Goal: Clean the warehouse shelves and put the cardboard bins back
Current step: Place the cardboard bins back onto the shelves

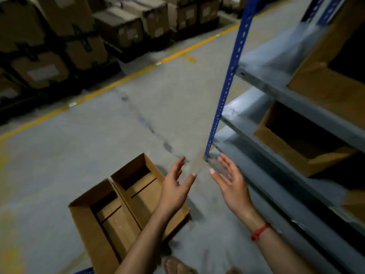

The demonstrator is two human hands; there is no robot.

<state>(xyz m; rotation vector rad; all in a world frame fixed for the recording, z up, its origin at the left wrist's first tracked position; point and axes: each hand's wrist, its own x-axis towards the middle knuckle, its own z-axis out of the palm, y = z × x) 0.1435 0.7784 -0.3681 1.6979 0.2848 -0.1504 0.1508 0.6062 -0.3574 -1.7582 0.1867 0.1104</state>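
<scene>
Stretching forward straight and a little spread, the fingers (178, 165) of the left hand (173, 188) are closed on nothing. The same is seen of the right hand (234, 186), whose palm is turned inward to face the other. Both hands are held in the air, apart from each other and from everything else. A red band (260, 231) is worn on the right wrist.

Two open cardboard bins (118, 224) are set side by side, touching, on the floor (59, 165) below the left forearm, not yet returned. The shelves (276, 86) stand just to the right, and other bins (284, 151) are lodged on them further along.

Trouble is judged most likely at the lift: if a bin is taken by one thin wall, the cardboard may be buckled or the bin tipped. A corner could also be caught on a shelf lip or on the blue upright (227, 86), which stands close ahead of the right hand. A sandalled foot (175, 264) is placed near the bins, so a stumble is possible.

Open room is offered to the left, where bare floor runs to a yellow line (138, 71) with stacked cartons (69, 46) beyond. On the right, the metal shelf edges are near and little margin is left.
</scene>
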